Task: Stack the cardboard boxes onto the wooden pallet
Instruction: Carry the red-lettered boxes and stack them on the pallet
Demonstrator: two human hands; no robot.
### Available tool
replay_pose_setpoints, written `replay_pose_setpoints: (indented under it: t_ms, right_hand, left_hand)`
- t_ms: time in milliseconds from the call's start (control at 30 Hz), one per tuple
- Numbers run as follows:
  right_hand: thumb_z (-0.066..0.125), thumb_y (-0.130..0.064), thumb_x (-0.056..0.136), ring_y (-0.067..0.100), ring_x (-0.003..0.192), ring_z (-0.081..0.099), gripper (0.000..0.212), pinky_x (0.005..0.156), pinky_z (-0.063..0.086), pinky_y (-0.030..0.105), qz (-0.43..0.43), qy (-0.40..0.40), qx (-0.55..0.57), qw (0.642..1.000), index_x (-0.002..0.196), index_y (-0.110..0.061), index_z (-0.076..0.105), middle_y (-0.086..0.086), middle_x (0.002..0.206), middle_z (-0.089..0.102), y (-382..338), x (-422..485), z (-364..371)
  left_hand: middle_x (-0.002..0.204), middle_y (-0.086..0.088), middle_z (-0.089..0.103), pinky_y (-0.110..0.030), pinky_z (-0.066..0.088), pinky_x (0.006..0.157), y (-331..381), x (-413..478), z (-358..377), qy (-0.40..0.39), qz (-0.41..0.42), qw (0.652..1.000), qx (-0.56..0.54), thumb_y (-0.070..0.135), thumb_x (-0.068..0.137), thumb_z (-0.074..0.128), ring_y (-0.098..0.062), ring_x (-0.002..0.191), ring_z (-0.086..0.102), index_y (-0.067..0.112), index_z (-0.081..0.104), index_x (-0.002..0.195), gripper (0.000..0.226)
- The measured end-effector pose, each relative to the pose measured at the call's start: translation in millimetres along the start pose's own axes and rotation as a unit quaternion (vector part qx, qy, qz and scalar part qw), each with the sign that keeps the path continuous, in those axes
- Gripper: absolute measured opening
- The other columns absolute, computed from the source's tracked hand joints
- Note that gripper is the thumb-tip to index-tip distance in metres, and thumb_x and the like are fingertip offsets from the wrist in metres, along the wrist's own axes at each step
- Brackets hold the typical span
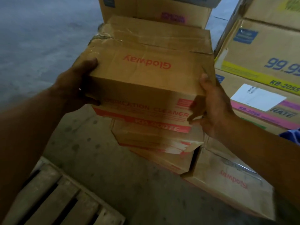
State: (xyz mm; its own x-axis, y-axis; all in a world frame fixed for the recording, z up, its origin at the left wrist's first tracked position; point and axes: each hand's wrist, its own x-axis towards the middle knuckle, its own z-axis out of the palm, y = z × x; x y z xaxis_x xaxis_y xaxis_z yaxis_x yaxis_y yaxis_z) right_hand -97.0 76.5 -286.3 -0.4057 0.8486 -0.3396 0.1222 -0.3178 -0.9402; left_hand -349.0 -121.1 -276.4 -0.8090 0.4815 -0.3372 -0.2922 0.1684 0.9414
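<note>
Clasping cardboard box: left grip, right grip clamped on its ends.

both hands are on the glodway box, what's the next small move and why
Probably carry the brown cardboard Glodway box down and left toward the wooden slatted pallet: the left hand and right hand grip its two ends, and the pallet lies lower left with bare slats showing.
</note>
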Motion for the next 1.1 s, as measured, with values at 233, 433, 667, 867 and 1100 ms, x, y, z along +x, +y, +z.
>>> replay_pose_setpoints:
  t_ms: [233, 433, 667, 867, 1100]
  right_hand:
    - [0.065, -0.058, 0.089, 0.031, 0.077, 0.07, 0.062, 0.065, 0.056, 0.054, -0.055, -0.024, 0.003, 0.998, 0.145, -0.051, 0.041, 0.005, 0.119, 0.071, -6, -23, 10]
    - [0.072, -0.043, 0.088, 0.022, 0.1, 0.071, 0.041, 0.076, 0.06, 0.057, -0.082, -0.1, -0.005, 0.992, 0.122, -0.055, 0.054, -0.01, 0.118, 0.069, -12, -51, 78]
    - [0.075, -0.042, 0.086, 0.019, 0.106, 0.068, 0.049, 0.078, 0.059, 0.058, -0.084, -0.227, -0.019, 0.97, 0.128, -0.052, 0.053, -0.011, 0.121, 0.066, 3, -107, 210]
    - [0.075, -0.049, 0.082, 0.018, 0.109, 0.068, 0.044, 0.087, 0.057, 0.057, -0.083, -0.324, -0.078, 0.939, 0.122, -0.054, 0.059, -0.013, 0.122, 0.067, 70, -174, 291]
    - [0.076, -0.061, 0.072, 0.023, 0.108, 0.067, 0.059, 0.074, 0.058, 0.062, -0.039, -0.415, -0.18, 0.891, 0.126, -0.059, 0.055, -0.014, 0.119, 0.07, 157, -232, 314]
  left_hand:
    - [0.134, -0.001, 0.053, -0.054, 0.059, 0.064, -7, -16, -25, 0.013, 0.04, 0.999, 0.001, 0.049, 0.079, 0.076, -0.035, 0.11, 0.056, 0.044, 0.05, 0.14, 0.066]
    - [0.127, 0.007, 0.058, -0.043, 0.059, 0.059, -5, -47, -107, 0.06, 0.085, 0.994, -0.016, 0.04, 0.086, 0.074, -0.026, 0.108, 0.06, 0.044, 0.055, 0.133, 0.051]
    - [0.121, 0.005, 0.062, -0.046, 0.062, 0.064, -21, -117, -244, 0.215, 0.105, 0.97, -0.041, 0.039, 0.079, 0.08, -0.024, 0.092, 0.069, 0.04, 0.051, 0.137, 0.065]
    - [0.123, 0.003, 0.059, -0.042, 0.061, 0.059, -85, -202, -337, 0.339, 0.081, 0.934, -0.079, 0.034, 0.08, 0.08, -0.023, 0.094, 0.067, 0.041, 0.045, 0.143, 0.073]
    - [0.127, -0.01, 0.062, -0.062, 0.057, 0.075, -195, -294, -376, 0.391, 0.027, 0.898, -0.198, 0.035, 0.068, 0.086, -0.037, 0.105, 0.065, 0.043, 0.055, 0.134, 0.072]
